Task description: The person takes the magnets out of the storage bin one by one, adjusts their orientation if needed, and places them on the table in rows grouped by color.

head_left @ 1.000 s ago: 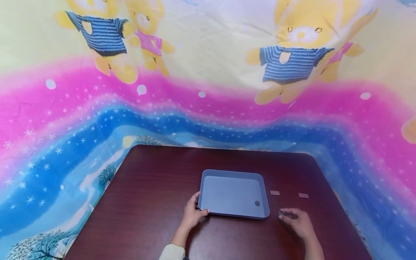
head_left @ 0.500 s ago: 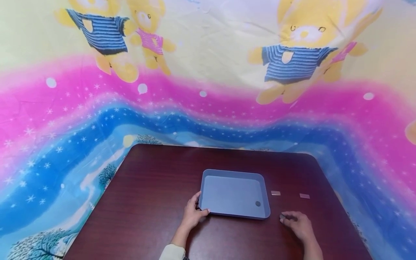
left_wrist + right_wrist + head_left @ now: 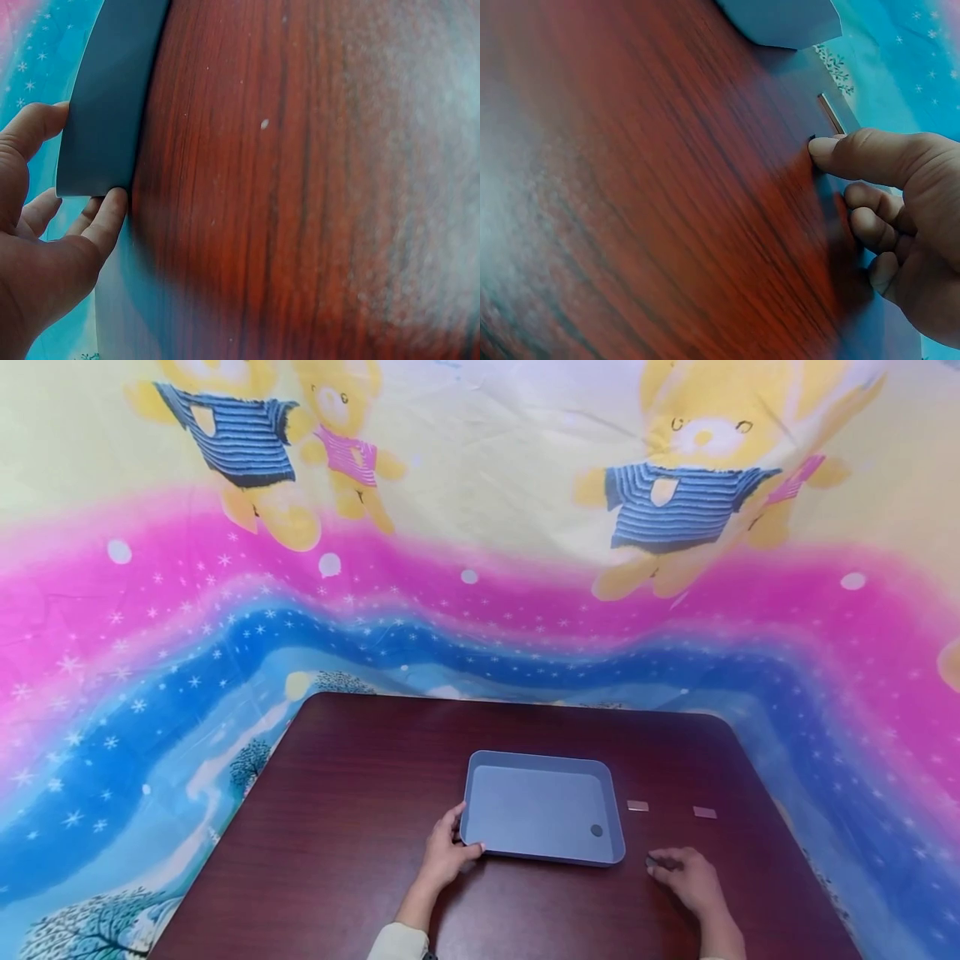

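Note:
A shallow blue-grey tray [image 3: 536,802] stands on the table with a small dark round disc [image 3: 597,831] lying inside, near its right wall. My left hand [image 3: 444,856] holds the tray's near left corner, thumb on the front wall and fingers along the left side. In the left wrist view that hand [image 3: 60,247] spans the tray's wall [image 3: 112,97]. To the right of the tray, low over the table, my right hand [image 3: 692,878] pinches another small dark disc [image 3: 650,861] between thumb and fingertips. In the right wrist view the thumb hides nearly all of this disc.
Two small flat pinkish rectangular pieces lie right of the tray, a nearer one [image 3: 637,807] and a farther one [image 3: 705,812]. The dark red-brown wooden table [image 3: 360,777] has rounded far corners. Behind it hangs a cloth [image 3: 480,527] printed with bears.
My right hand's thumb and fingers have closed together on the disc and dipped slightly toward the table. The left hand and the tray have stayed in place.

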`<action>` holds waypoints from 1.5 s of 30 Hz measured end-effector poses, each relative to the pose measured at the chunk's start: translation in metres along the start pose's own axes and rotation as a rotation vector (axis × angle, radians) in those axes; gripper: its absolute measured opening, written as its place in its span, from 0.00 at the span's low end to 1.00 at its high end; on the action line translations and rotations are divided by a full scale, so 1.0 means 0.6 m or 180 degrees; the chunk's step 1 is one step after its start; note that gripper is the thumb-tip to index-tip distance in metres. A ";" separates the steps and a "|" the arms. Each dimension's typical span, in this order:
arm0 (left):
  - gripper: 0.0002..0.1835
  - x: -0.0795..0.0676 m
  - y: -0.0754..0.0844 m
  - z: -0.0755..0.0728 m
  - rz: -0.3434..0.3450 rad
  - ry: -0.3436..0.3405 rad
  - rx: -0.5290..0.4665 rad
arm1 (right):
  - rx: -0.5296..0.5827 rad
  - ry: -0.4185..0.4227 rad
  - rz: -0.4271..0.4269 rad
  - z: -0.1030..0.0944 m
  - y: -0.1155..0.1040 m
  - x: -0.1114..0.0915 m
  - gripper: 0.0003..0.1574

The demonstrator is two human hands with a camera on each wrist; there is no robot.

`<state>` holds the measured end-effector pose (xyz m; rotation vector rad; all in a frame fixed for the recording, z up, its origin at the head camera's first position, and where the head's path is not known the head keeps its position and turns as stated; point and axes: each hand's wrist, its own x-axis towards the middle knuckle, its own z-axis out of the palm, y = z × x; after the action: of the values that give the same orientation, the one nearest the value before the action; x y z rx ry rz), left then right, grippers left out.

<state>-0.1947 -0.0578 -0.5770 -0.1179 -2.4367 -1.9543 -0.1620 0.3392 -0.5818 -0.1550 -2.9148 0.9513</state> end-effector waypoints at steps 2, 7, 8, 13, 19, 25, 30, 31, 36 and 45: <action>0.42 0.000 -0.001 0.001 -0.0013 -0.0015 0.0001 | 0.0012 -0.0026 0.0004 -0.002 0.000 0.000 0.16; 0.42 -0.001 -0.005 -0.002 -0.0012 -0.0009 0.0021 | 0.0139 -0.0169 0.0062 -0.015 -0.007 0.004 0.19; 0.42 -0.002 -0.004 -0.003 -0.0022 -0.0001 0.0024 | 0.0161 -0.0203 0.0072 -0.019 -0.009 0.006 0.20; 0.41 -0.008 0.014 -0.005 -0.0014 -0.0016 -0.0046 | 0.0172 -0.0334 0.0134 -0.038 -0.020 0.010 0.24; 0.42 -0.003 -0.003 -0.004 0.0001 -0.0016 -0.0025 | 0.0330 -0.0391 0.0116 -0.050 -0.051 0.013 0.28; 0.41 -0.001 -0.006 -0.006 -0.0045 -0.0030 0.0027 | 0.0687 -0.0471 0.0207 -0.055 -0.098 0.027 0.33; 0.42 0.001 -0.004 -0.004 -0.0060 -0.0045 0.0012 | 0.0952 -0.0602 0.0264 -0.046 -0.131 0.040 0.35; 0.42 0.002 -0.004 -0.004 -0.0053 -0.0039 -0.0020 | 0.0978 -0.0612 0.0223 -0.044 -0.136 0.043 0.35; 0.42 0.005 -0.006 -0.002 -0.0055 -0.0032 0.0053 | 0.0930 -0.0561 -0.0282 -0.024 -0.138 0.060 0.30; 0.40 -0.008 0.028 -0.007 -0.0013 -0.0036 -0.0062 | 0.1055 -0.0573 -0.0379 -0.016 -0.181 0.061 0.30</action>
<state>-0.1891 -0.0583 -0.5600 -0.1245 -2.4272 -1.9848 -0.2057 0.2620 -0.5083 0.1282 -2.8238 1.4741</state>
